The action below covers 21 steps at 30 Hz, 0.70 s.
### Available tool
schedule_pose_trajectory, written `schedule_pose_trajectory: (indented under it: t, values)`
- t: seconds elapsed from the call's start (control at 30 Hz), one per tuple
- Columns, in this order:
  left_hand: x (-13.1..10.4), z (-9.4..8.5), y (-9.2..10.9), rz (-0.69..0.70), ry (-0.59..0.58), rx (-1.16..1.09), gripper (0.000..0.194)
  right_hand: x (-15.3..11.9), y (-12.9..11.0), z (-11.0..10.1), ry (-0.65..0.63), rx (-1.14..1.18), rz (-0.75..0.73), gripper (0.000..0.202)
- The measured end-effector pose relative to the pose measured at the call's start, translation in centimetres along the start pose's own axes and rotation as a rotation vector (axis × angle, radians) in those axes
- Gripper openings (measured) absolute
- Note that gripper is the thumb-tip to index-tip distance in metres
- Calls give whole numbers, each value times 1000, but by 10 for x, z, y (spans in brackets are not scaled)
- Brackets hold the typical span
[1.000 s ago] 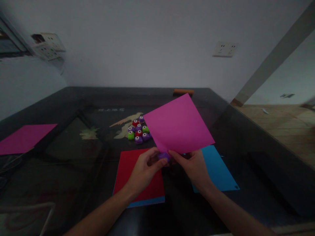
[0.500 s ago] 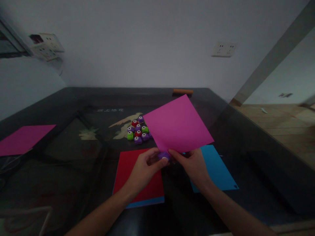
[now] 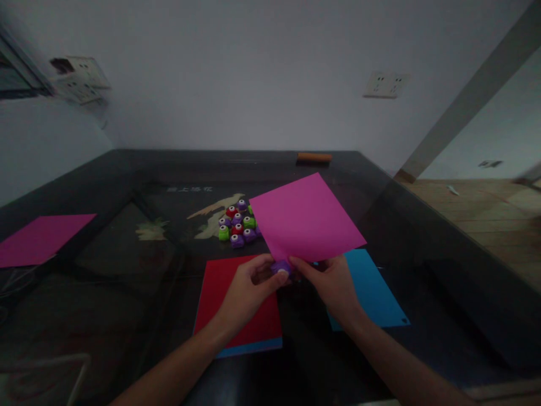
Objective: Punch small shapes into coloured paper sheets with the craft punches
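My left hand (image 3: 249, 282) has its fingers closed round a small purple piece with a white eye (image 3: 281, 269), held just past the right edge of a red sheet (image 3: 217, 287). My right hand (image 3: 333, 282) pinches the near corner of a pink sheet (image 3: 308, 217) between thumb and fingers, right beside the purple piece. The pink sheet slants up and away above the table. Behind its left side lies a cluster of several purple, green and red eyed pieces (image 3: 237, 229). A blue sheet (image 3: 374, 290) lies partly under my right hand.
Another pink sheet (image 3: 44, 239) lies at the far left of the dark glossy table (image 3: 169, 316). An orange-brown cylinder (image 3: 314, 158) rests at the back edge by the wall. A dark flat object (image 3: 469, 316) is at the right.
The far corner of the held pink sheet has dipped a little, uncovering slightly more of the cluster. Both hands keep nearly the same place and grip.
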State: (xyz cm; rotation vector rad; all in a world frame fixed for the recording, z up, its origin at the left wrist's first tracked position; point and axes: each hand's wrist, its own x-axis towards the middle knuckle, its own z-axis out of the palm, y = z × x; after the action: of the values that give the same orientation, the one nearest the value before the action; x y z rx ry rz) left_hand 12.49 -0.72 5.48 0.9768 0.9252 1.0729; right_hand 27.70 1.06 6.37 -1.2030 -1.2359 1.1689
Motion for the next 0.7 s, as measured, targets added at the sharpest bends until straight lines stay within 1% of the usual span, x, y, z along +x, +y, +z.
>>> schedule_pose_trajectory:
  t: [0.2,0.33,0.47,0.7]
  values:
    - [0,-1,-1,10,-2,-12,30,-1,1,0,-4,5,-5,16]
    - [-1,0,1,-2,11,3,31,-1,2,0,-5,-15,-18,18]
    - [-1,1,2,9,-1,9,31,-2,2,1,-7,-12,-21,19]
    - [-3,-2,0,78,-22,83,27,-4,-2,2,-6,-7,-29,16]
